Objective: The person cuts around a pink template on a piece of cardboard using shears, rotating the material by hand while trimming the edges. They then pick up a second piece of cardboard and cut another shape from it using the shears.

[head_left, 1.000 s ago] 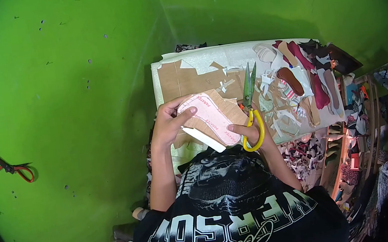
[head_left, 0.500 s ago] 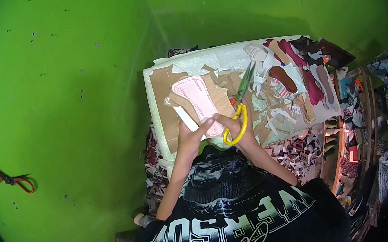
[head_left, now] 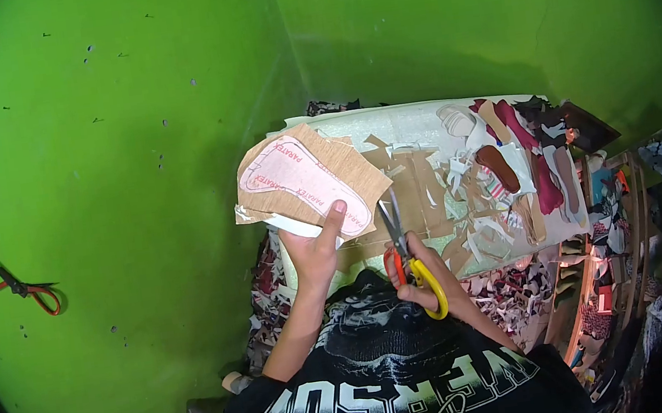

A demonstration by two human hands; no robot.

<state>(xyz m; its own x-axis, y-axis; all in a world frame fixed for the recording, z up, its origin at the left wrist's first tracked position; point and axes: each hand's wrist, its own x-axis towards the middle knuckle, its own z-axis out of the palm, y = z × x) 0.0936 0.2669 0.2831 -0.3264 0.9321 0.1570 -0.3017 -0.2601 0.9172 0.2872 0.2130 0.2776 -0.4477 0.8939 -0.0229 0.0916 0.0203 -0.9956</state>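
My left hand point(head_left: 313, 246) grips a tan sheet point(head_left: 346, 164) with a pale pink insole-shaped piece point(head_left: 293, 174) lying on it, printed with red lettering. The thumb presses on the narrow lower end of the pink piece, and the fingers are hidden underneath. A white strip point(head_left: 293, 226) shows along the sheet's lower left edge. In my right hand point(head_left: 431, 271) is a pair of scissors point(head_left: 394, 227) with one yellow and one orange handle. Their blades are parted and point up, close to the sheet's right corner.
A pale-covered table point(head_left: 403, 118) bears brown and white offcuts point(head_left: 480, 229). Several cut sole shapes, including a brown one point(head_left: 497, 170), lie at its right. Scraps point(head_left: 510, 296) pile up below the table, and a rack point(head_left: 629, 251) stands right. Red-handled scissors point(head_left: 20, 287) hang on the green wall.
The sheet with the pink piece has moved left and tilted. My right hand has left it, dropped lower and turned the scissors, whose blades are now parted beside the sheet.
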